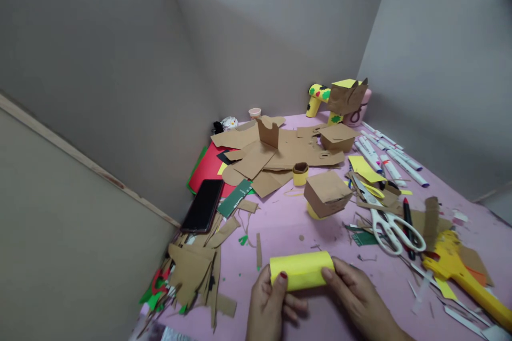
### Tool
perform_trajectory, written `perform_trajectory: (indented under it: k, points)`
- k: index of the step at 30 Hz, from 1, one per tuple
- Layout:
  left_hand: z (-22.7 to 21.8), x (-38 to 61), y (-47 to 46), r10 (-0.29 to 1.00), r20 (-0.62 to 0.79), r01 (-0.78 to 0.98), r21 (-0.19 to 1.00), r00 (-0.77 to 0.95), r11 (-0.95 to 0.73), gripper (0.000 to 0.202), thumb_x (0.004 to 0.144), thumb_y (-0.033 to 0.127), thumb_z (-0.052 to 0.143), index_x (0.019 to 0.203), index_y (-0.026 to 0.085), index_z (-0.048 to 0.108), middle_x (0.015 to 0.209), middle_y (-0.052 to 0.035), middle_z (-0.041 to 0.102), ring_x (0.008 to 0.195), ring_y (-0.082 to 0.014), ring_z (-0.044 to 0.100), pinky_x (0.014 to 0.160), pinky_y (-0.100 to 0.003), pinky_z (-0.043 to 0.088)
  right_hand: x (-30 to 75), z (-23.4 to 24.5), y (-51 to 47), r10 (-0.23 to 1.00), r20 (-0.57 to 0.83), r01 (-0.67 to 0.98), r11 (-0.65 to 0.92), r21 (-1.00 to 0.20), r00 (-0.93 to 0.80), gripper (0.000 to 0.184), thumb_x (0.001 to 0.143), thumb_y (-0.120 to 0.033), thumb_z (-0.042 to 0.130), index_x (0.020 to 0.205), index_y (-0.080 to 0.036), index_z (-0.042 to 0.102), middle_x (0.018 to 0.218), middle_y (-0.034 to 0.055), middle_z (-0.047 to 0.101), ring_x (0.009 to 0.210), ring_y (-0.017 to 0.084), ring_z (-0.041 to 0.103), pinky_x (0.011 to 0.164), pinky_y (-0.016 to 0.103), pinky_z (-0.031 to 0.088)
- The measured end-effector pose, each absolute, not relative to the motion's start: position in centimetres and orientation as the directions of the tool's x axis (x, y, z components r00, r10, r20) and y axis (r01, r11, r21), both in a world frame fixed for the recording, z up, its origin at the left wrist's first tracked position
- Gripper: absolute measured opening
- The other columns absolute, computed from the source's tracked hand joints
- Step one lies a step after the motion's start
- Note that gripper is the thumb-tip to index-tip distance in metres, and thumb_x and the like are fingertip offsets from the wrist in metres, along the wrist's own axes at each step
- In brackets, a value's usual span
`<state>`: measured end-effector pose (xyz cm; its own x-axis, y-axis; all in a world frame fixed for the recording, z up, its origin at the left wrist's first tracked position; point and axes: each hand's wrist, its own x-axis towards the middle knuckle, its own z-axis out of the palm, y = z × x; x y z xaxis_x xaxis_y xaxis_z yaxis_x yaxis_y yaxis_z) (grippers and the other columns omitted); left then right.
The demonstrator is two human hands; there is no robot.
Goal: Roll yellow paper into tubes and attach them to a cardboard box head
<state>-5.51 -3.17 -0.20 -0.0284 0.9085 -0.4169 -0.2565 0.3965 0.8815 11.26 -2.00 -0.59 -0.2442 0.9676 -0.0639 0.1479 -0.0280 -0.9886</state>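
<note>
A yellow paper-covered tube (302, 271) lies level between my two hands, just above the front of the pink table (276, 223). My left hand (270, 298) grips its left end, thumb on the near side and some fingers curled below. At the right end, my right hand (354, 290) pinches the tube with the thumb in front. Beyond the tube sits a small brown cardboard box (327, 194) on a yellow round base. A short cardboard ring with a yellow band (300, 174) stands behind it, to the left.
White-handled scissors (386, 223), a yellow glue gun (456, 263) and several markers (396, 157) lie right. Cardboard sheets (296, 146) cover the back. A phone (203, 206) and cardboard scraps (192, 271) lie left. A spotted yellow paper figure (318, 93) stands by the rear wall.
</note>
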Motion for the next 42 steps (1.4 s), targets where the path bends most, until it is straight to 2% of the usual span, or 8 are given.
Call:
perform_trajectory:
  k: [6,10,18,22,26,32,38,42]
  points:
    - [-0.5,-6.2,-3.6,0.855,-0.484,-0.37,0.771,0.186,0.518,0.075,0.071,0.071,0.052,0.105,0.005,0.053,0.085,-0.0231,0.073,0.06,-0.0204,0.071,0.042,-0.018,0.047,12.0,-0.7,-1.5,0.951,-0.169,0.019,-0.17,-0.985,-0.257,0.03,0.088,-0.042,0.051,0.091,-0.018,0.068,0.059,-0.0017,0.054,0.066,0.019,0.051,0.067,0.027,0.045]
    - [-0.9,-6.2,-3.4,0.852,-0.496,-0.337,0.783,0.168,0.522,0.077,0.069,0.072,0.051,0.103,0.004,0.057,0.098,-0.0244,0.071,0.059,-0.0185,0.071,0.041,-0.018,0.046,12.0,-0.6,-1.5,0.941,-0.175,0.019,-0.177,-0.984,-0.29,0.021,0.084,-0.036,0.059,0.093,-0.02,0.07,0.056,-0.0047,0.051,0.054,0.014,0.044,0.069,0.028,0.045]
    - [-1.2,-6.1,-3.5,0.871,-0.477,-0.297,0.82,0.117,0.489,0.073,0.072,0.069,0.053,0.102,0.003,0.06,0.093,-0.0233,0.072,0.058,-0.0182,0.07,0.043,-0.02,0.047,11.6,-0.4,-1.3,0.923,-0.174,-0.03,-0.196,-0.98,-0.343,0.029,0.083,-0.041,0.059,0.096,-0.019,0.071,0.081,0.0042,0.069,0.08,0.024,0.06,0.077,0.032,0.046]
    - [-1.3,-6.4,-3.7,0.894,-0.425,-0.298,0.843,0.141,0.448,0.069,0.068,0.062,0.064,0.103,0.002,0.062,0.093,-0.0234,0.072,0.062,-0.0194,0.071,0.045,-0.02,0.047,11.9,-0.9,-1.3,0.923,-0.2,-0.025,-0.221,-0.975,-0.329,0.032,0.082,-0.044,0.06,0.094,-0.016,0.071,0.064,0.0,0.062,0.059,0.016,0.053,0.062,0.026,0.046]
    - [-1.5,-6.8,-3.6,0.874,-0.469,-0.304,0.82,0.13,0.485,0.069,0.071,0.063,0.061,0.102,0.001,0.062,0.094,-0.0254,0.071,0.057,-0.0188,0.07,0.041,-0.018,0.045,12.0,-1.2,-1.5,0.907,-0.249,0.077,-0.237,-0.969,-0.339,0.036,0.083,-0.047,0.057,0.085,-0.014,0.071,0.05,-0.005,0.047,0.042,0.008,0.036,0.041,0.019,0.028]
    - [-1.5,-7.5,-3.5,0.844,-0.487,-0.325,0.779,0.226,0.536,0.069,0.07,0.064,0.061,0.106,0.005,0.06,0.101,-0.0246,0.07,0.061,-0.0205,0.071,0.042,-0.019,0.047,12.2,-1.1,-1.5,0.896,-0.263,0.081,-0.251,-0.965,-0.359,0.043,0.083,-0.054,0.053,0.079,-0.015,0.068,0.047,-0.006,0.044,0.04,0.008,0.036,0.042,0.019,0.028]
    - [-1.0,-7.7,-3.4,0.893,-0.448,-0.165,0.878,0.043,0.449,0.061,0.068,0.063,0.063,0.083,0.004,0.067,0.063,-0.0154,0.072,0.05,-0.0169,0.066,0.039,-0.017,0.039,12.4,-1.7,-1.4,0.873,-0.313,0.074,-0.309,-0.948,-0.374,0.046,0.081,-0.057,0.053,0.078,-0.013,0.067,0.043,-0.004,0.052,0.039,0.009,0.04,0.045,0.021,0.029]
    - [0.7,-7.6,-3.5,0.929,-0.369,-0.121,0.921,0.04,0.371,0.058,0.071,0.062,0.06,0.081,0.007,0.071,0.071,-0.0157,0.073,0.06,-0.0201,0.068,0.049,-0.022,0.046,12.5,-1.9,-1.6,0.87,-0.338,0.016,-0.357,-0.934,-0.358,0.049,0.081,-0.059,0.053,0.083,-0.012,0.067,0.046,0.0003,0.06,0.043,0.012,0.047,0.048,0.023,0.033]
